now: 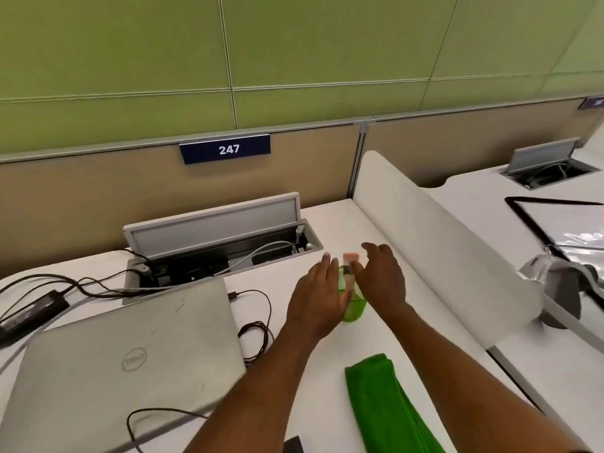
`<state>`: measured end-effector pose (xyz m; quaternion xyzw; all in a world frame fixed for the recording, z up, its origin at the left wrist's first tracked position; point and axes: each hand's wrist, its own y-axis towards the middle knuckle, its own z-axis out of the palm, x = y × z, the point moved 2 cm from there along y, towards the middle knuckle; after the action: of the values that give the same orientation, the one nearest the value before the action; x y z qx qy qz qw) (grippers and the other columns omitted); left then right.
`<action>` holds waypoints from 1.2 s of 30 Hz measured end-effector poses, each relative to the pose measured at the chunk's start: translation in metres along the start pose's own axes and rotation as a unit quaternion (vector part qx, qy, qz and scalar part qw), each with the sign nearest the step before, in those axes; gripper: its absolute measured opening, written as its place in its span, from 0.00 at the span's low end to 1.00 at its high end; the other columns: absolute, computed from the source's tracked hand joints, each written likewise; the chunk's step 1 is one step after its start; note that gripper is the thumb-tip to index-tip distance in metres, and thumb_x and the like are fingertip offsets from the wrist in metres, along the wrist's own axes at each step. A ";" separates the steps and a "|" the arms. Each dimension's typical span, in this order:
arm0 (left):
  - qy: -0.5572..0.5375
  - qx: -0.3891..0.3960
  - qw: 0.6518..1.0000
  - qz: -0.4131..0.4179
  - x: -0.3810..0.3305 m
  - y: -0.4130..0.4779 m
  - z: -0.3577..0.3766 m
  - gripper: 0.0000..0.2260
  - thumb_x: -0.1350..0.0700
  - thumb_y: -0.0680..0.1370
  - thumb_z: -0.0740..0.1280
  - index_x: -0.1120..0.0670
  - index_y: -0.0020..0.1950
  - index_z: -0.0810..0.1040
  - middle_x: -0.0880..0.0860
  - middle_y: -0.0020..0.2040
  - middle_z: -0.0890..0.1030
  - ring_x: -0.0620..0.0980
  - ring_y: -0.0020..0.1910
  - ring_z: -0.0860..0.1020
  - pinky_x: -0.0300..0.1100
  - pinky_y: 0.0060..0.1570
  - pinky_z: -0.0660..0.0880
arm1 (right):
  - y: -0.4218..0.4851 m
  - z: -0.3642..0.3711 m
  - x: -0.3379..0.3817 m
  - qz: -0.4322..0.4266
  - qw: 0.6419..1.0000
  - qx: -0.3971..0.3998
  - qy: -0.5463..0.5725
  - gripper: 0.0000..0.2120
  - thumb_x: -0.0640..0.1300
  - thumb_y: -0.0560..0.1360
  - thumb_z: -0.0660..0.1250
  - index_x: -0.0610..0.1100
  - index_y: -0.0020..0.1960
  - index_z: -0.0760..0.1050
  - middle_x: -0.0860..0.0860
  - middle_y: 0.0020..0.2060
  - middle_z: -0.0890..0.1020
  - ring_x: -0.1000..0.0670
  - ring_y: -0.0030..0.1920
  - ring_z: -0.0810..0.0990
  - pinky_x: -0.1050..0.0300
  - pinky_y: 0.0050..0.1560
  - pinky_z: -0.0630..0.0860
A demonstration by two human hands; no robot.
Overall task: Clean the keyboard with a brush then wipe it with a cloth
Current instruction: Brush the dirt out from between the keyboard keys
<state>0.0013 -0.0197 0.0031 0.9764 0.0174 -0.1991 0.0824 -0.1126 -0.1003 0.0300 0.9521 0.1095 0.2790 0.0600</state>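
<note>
The brush (349,271) stands upright in a green mesh cup (354,310) on the desk (318,387), right of the closed laptop (130,348); the folded green cloth (382,403) lies nearer the person. The left hand (318,295) sits against the cup's side with fingers nearly straight, holding nothing, while the right hand (380,276) is loosely bent just beside the brush (contact cannot be confirmed through the blur). Treat the brush as light and stiff: pinch its exposed shaft and lift straight up, steadying the cup, which probably tips easily.
</note>
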 end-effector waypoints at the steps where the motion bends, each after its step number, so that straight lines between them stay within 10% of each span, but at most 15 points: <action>1: -0.005 0.031 0.999 -0.010 -0.001 0.001 0.003 0.41 0.36 0.76 0.42 0.61 0.79 0.63 0.62 0.80 0.62 0.61 0.76 0.66 0.54 0.71 0.67 | 0.005 0.001 -0.002 0.013 1.000 0.014 -0.001 0.22 0.49 0.78 0.66 0.46 0.71 0.71 0.45 0.64 0.74 0.43 0.62 0.77 0.49 0.56 0.76; 6: 0.071 0.032 0.996 0.031 -0.006 0.005 0.019 0.31 0.40 0.79 0.55 0.63 0.66 0.78 0.64 0.62 0.81 0.58 0.55 0.84 0.47 0.48 0.82 | 0.020 0.007 -0.008 0.062 0.995 0.075 0.010 0.19 0.49 0.78 0.67 0.48 0.68 0.74 0.45 0.62 0.74 0.44 0.58 0.79 0.55 0.54 0.74; 11: 0.093 -0.021 0.993 0.066 -0.003 0.008 0.029 0.27 0.45 0.73 0.76 0.63 0.64 0.79 0.63 0.59 0.83 0.57 0.52 0.85 0.45 0.46 0.82 | 0.029 0.012 -0.015 0.069 0.993 0.077 0.055 0.10 0.47 0.76 0.69 0.51 0.56 0.80 0.44 0.54 0.79 0.47 0.47 0.81 0.59 0.45 0.72; 15: 0.060 -0.013 0.997 0.036 0.001 0.010 0.034 0.28 0.44 0.81 0.54 0.64 0.70 0.75 0.64 0.67 0.79 0.59 0.60 0.82 0.48 0.55 0.80 | 0.033 0.007 -0.013 0.061 0.993 0.068 0.078 0.05 0.43 0.73 0.69 0.52 0.40 0.78 0.49 0.45 0.81 0.51 0.43 0.78 0.60 0.38 0.68; 18: -0.014 0.030 0.999 -0.004 0.000 0.011 0.028 0.38 0.40 0.79 0.37 0.63 0.81 0.55 0.63 0.80 0.60 0.59 0.78 0.62 0.49 0.76 0.60 | 0.032 -0.004 -0.007 0.053 0.987 0.086 0.125 0.08 0.40 0.72 0.68 0.49 0.35 0.78 0.52 0.37 0.83 0.50 0.40 0.80 0.60 0.37 0.71; 25: -0.116 -0.049 0.990 -0.058 -0.008 0.017 -0.008 0.35 0.36 0.82 0.50 0.56 0.83 0.54 0.56 0.79 0.64 0.55 0.77 0.64 0.48 0.72 0.64 | 0.032 -0.059 0.020 0.026 0.985 0.034 0.168 0.06 0.39 0.73 0.66 0.47 0.40 0.81 0.55 0.34 0.80 0.54 0.36 0.77 0.60 0.37 0.69; 31: -0.338 -0.169 0.915 -0.139 -0.022 0.032 -0.063 0.34 0.36 0.73 0.66 0.50 0.76 0.70 0.48 0.55 0.82 0.43 0.44 0.78 0.46 0.49 0.77 | 0.035 -0.103 0.056 -0.021 0.976 0.022 0.216 0.04 0.42 0.73 0.70 0.48 0.39 0.80 0.54 0.31 0.80 0.60 0.28 0.73 0.64 0.31 0.65; 36: -0.440 -0.193 0.863 -0.154 -0.023 0.039 -0.095 0.06 0.51 0.75 0.76 0.54 0.44 0.84 0.48 0.35 0.82 0.43 0.33 0.77 0.43 0.36 0.73 | 0.025 -0.107 0.085 -0.045 0.960 -0.002 0.277 0.02 0.43 0.74 0.70 0.48 0.43 0.80 0.54 0.36 0.81 0.56 0.36 0.78 0.59 0.39 0.74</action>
<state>0.0193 -0.0417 0.1046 0.7368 0.1682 -0.6106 0.2369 -0.0971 -0.0985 0.1678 0.8314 0.1638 0.5293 0.0416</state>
